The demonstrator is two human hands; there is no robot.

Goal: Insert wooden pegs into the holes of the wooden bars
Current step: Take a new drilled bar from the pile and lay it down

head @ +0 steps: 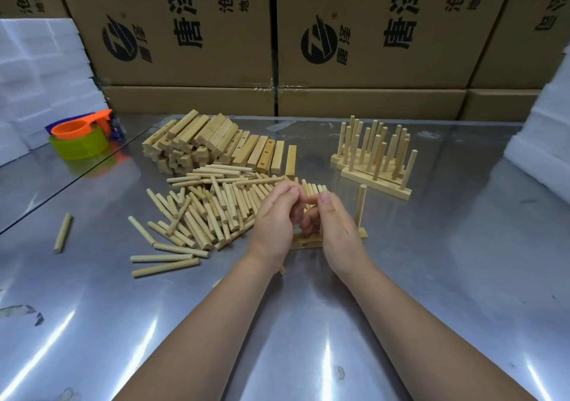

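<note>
Across the left of the shiny steel table (92, 308), we see a loose heap of pale round wooden pegs (200, 215). At centre, our left hand (274, 218) and right hand (334, 229) curl fingers together over a pale drilled wooden bar (308, 242); we cannot tell what they hold. One upright peg (360, 206) stands in its right end.

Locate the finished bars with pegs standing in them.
Head view: the finished bars stand right of centre on the metal table, right of the stack of empty bars, beyond the right hand.
</note>
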